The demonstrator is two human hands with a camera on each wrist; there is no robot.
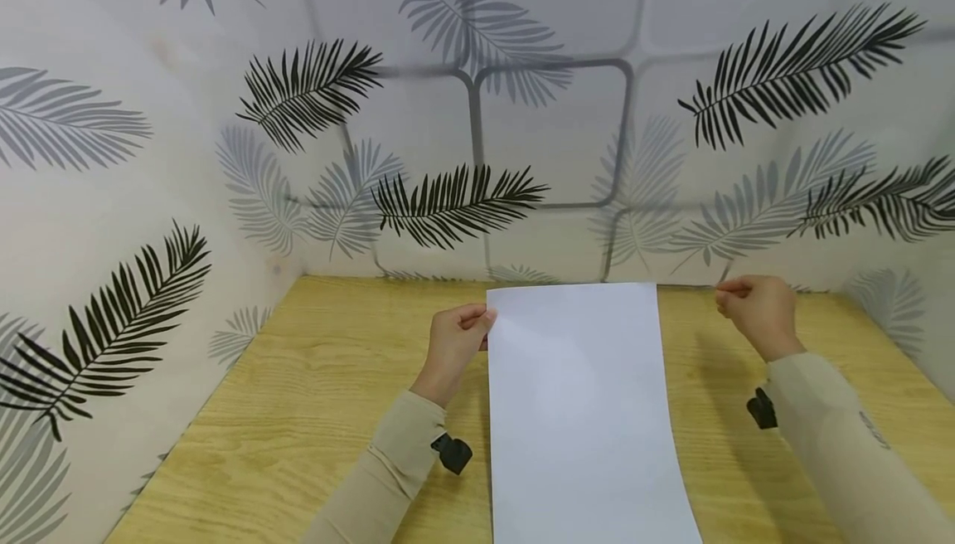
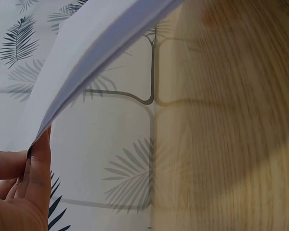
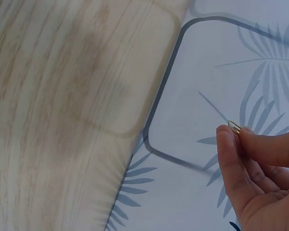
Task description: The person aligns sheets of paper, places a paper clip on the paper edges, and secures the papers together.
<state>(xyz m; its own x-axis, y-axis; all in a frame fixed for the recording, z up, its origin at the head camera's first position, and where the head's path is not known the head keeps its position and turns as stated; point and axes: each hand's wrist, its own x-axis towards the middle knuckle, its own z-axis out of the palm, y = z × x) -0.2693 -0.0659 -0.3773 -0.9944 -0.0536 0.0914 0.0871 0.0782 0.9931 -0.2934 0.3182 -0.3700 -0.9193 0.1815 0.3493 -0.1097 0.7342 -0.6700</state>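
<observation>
1. The left hand (image 1: pixel 451 349) pinches the long, white, rectangular paper (image 1: pixel 574 411) between thumb and fingers, at its left edge just below the upper left corner.
2. The right hand (image 1: pixel 764 316) pinches a small, gold-coloured wire paper clip (image 3: pixel 234 127), its rounded loop poking out past the fingertips; it is apart from the paper, out to the right of the upper right corner.
3. The paper's long axis runs away from the person, between the two hands. The clip is about level with its upper edge, and the right hand is the nearer one to that free corner. Whether it is one sheet or several cannot be told.
4. Black wrist-worn devices (image 1: pixel 452 454) and beige fabric sleeves (image 1: pixel 391 465) flank the paper.
5. Under it spreads the yellowish, wood-grained surface (image 1: pixel 336 378).
6. Beyond its upper edge rises a pale backdrop (image 1: pixel 552 138) printed with black and grey fronds.
</observation>
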